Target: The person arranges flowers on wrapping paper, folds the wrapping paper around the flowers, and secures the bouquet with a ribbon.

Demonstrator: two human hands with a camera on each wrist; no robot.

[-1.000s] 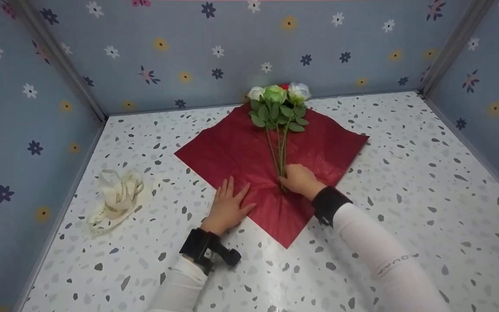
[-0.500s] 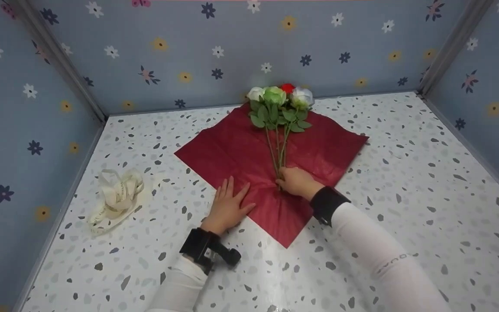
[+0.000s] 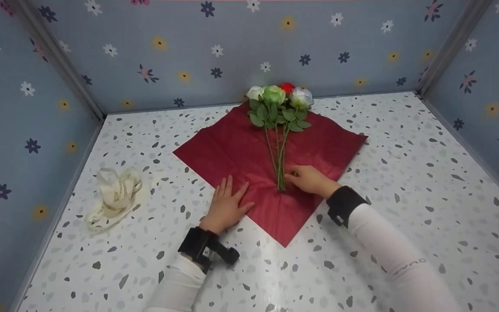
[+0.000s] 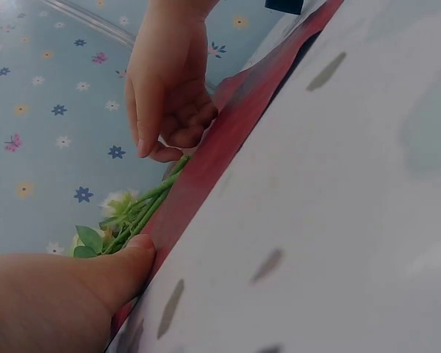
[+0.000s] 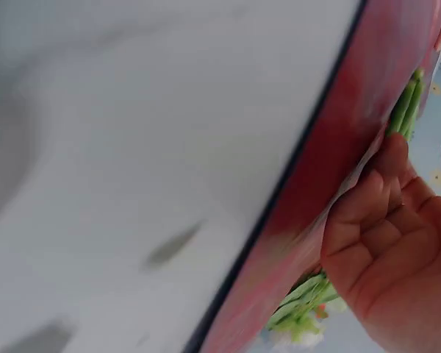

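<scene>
A bunch of artificial flowers (image 3: 274, 96) with white, green and red heads lies on a dark red sheet of wrapping paper (image 3: 236, 149). Its green stems (image 3: 280, 167) run down toward the near corner of the sheet. My left hand (image 3: 225, 206) rests with spread fingers on the sheet's lower left edge; its thumb (image 4: 128, 268) shows in the left wrist view. Just right of the stem ends is my right hand (image 3: 308, 178), its fingers loosely bent and fingertips close beside the stems. In the left wrist view, thumb and fingers of the right hand (image 4: 169, 95) stand apart with nothing between them.
A loose heap of cream printed ribbon (image 3: 117, 195) lies on the speckled white table (image 3: 154, 260) at the left. Blue flower-patterned panels (image 3: 241, 52) enclose the table at the back and both sides.
My right hand held the stems and shifted them slightly left; now it has let go and moved a little to the right. The left hand has stayed in place on the paper.
</scene>
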